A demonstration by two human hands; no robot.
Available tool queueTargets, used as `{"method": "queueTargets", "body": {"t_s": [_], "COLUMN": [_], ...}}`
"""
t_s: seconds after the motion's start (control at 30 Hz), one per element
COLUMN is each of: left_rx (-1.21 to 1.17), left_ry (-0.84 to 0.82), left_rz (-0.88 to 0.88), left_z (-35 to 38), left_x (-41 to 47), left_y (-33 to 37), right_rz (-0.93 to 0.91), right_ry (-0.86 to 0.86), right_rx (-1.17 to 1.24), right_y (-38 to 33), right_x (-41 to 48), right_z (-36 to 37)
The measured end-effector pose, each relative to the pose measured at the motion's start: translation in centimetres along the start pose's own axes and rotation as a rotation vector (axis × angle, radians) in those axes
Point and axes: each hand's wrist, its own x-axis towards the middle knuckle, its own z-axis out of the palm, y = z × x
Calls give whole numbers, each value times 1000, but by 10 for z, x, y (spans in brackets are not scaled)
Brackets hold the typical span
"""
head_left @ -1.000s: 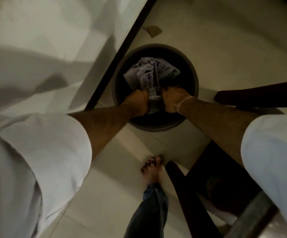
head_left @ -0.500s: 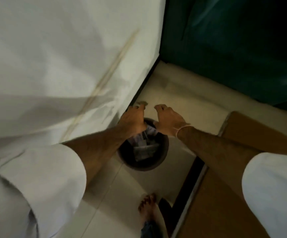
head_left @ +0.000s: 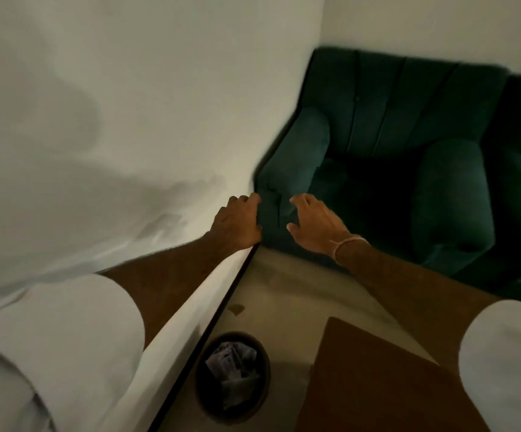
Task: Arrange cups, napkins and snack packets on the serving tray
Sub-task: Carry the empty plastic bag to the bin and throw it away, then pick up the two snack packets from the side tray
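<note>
No cup, napkin, snack packet or tray is in view. My left hand [head_left: 237, 224] hovers in front of the white wall with its fingers loosely curled and nothing in it. My right hand [head_left: 313, 226] is raised beside it over the arm of a green armchair, fingers spread and empty, a thin band on its wrist. Far below my hands, a dark round bin [head_left: 232, 377] stands on the floor with crumpled wrappers [head_left: 231, 369] inside.
A white wall [head_left: 112, 135] with a dark skirting strip fills the left. A green armchair [head_left: 393, 169] stands in the corner, a second one at the right edge. A brown wooden tabletop [head_left: 371, 388] juts in at lower right. A small scrap [head_left: 236, 308] lies on the pale floor.
Both hands were down in the bin gripping the wrappers; they have let go and risen empty. My view has lifted from the bin toward the wall and armchair.
</note>
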Motion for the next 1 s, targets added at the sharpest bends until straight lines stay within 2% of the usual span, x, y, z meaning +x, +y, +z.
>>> {"method": "queueTargets", "body": {"t_s": [0.37, 0.53, 0.77, 1.0], "left_rx": [57, 54, 58, 67], "left_ry": [299, 404, 491, 519], "left_rz": [151, 225, 297, 314], "left_z": [-226, -310, -387, -415], "left_x": [37, 35, 4, -58], "left_y": [169, 249, 355, 453], "right_rz": [-20, -12, -5, -16], "right_ry": [332, 440, 593, 661], "right_rx": [-64, -123, -186, -230], "right_y": [19, 30, 53, 91], "right_x": [-56, -104, -187, -286], "right_z": [-292, -402, -517, -590]}}
